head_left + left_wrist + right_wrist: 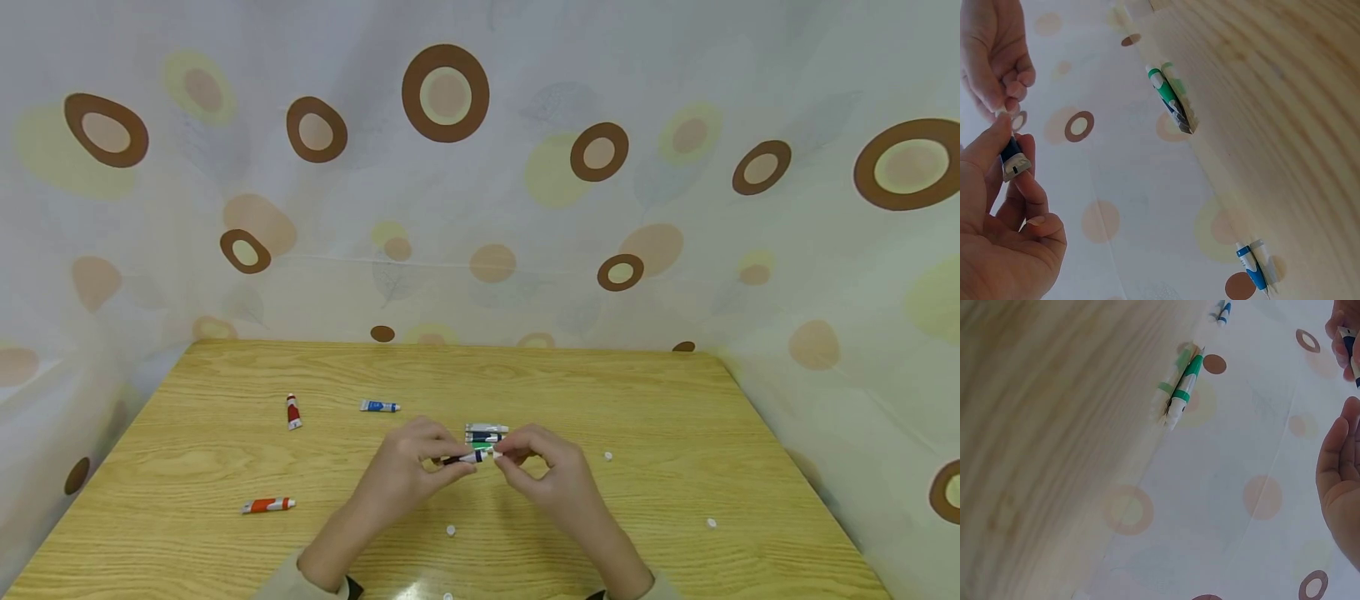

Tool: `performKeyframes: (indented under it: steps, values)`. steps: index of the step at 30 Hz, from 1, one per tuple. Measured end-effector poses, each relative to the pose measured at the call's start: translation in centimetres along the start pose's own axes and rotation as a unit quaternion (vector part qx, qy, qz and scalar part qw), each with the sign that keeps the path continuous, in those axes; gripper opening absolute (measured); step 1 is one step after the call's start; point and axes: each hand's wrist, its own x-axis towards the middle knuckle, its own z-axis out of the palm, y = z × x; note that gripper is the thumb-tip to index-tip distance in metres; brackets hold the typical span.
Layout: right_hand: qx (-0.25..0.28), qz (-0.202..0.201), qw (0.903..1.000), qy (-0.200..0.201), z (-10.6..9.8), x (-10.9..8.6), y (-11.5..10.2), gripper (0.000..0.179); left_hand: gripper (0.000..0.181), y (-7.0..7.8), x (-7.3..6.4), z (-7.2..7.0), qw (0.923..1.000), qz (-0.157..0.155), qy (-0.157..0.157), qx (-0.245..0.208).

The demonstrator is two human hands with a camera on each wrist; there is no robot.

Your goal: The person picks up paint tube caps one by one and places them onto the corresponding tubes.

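Note:
My left hand [405, 467] pinches a small paint tube [472, 457] with a dark blue and white body between thumb and fingers. At its right end my right hand [551, 471] pinches a small white cap [497, 454] with thumb and fingertips. Whether the cap still touches the nozzle is too small to tell. In the left wrist view the crimped end of the tube [1013, 156] points toward the camera. Just beyond the hands lie a silver tube [486, 428], a dark blue tube [482, 437] and a partly hidden green tube [482, 447], side by side.
A dark red tube [292, 412] and a blue tube [380, 407] lie at the back left, an orange-red tube [268, 505] nearer. Loose white caps lie about, one [451, 530] in front and others [608, 456] to the right. Patterned cloth [480, 308] hangs behind the wooden table [660, 417].

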Motion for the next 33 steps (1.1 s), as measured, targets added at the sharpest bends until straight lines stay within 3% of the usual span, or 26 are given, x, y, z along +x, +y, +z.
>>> performKeyframes:
  steps: [7, 21, 33]
  values:
    - [0.004, -0.016, 0.9998, -0.006, 0.17, -0.04, 0.03, 0.017, 0.011, -0.14, -0.06, 0.3, 0.9997, 0.022, 0.004, 0.007]
    - [0.008, -0.045, 0.9987, -0.02, 0.4, -0.1, -0.01, 0.023, 0.013, 0.38, -0.16, 0.15, 0.9991, 0.012, -0.024, 0.032]
    - [0.004, -0.011, 0.9995, -0.03, 0.45, -0.09, -0.31, 0.015, 0.012, 0.54, -0.15, -0.05, 0.9986, 0.015, -0.027, 0.044]
